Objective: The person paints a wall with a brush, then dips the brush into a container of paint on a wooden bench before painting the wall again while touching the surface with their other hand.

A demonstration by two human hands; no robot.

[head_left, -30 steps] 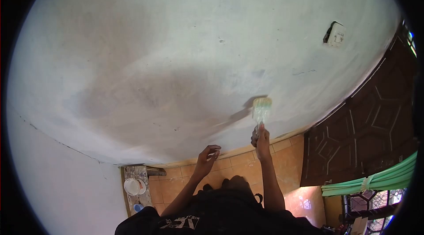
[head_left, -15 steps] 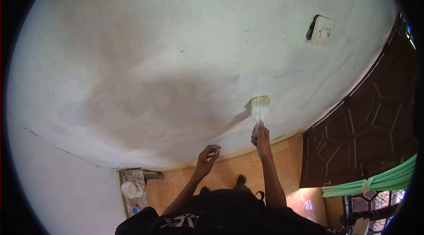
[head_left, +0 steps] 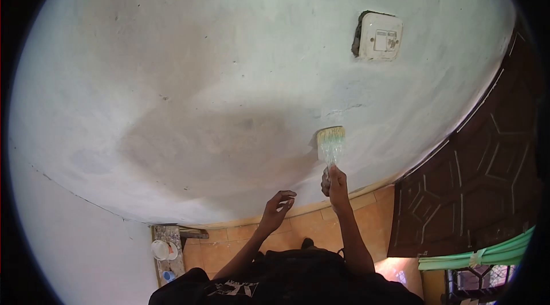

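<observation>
paintbrush (head_left: 330,143) rises from the right hand (head_left: 334,183) fingers, bristles touching wall (head_left: 229,75).

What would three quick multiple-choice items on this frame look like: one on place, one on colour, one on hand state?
1. Where is the switch relative to the brush?
A. Above and to the right
B. Directly below
C. Far to the left

2. What colour is the door?
A. White
B. Dark brown
C. Blue

3. What is the left hand doing?
A. Gripping the brush
B. Pressed flat on the wall
C. Free, fingers curled, holding nothing

Answers:
1. A, the switch sits higher on the wall, right of the bristles.
2. B, its carved panels are dark brown.
3. C, only the right hand has a grip on the brush handle.
</observation>
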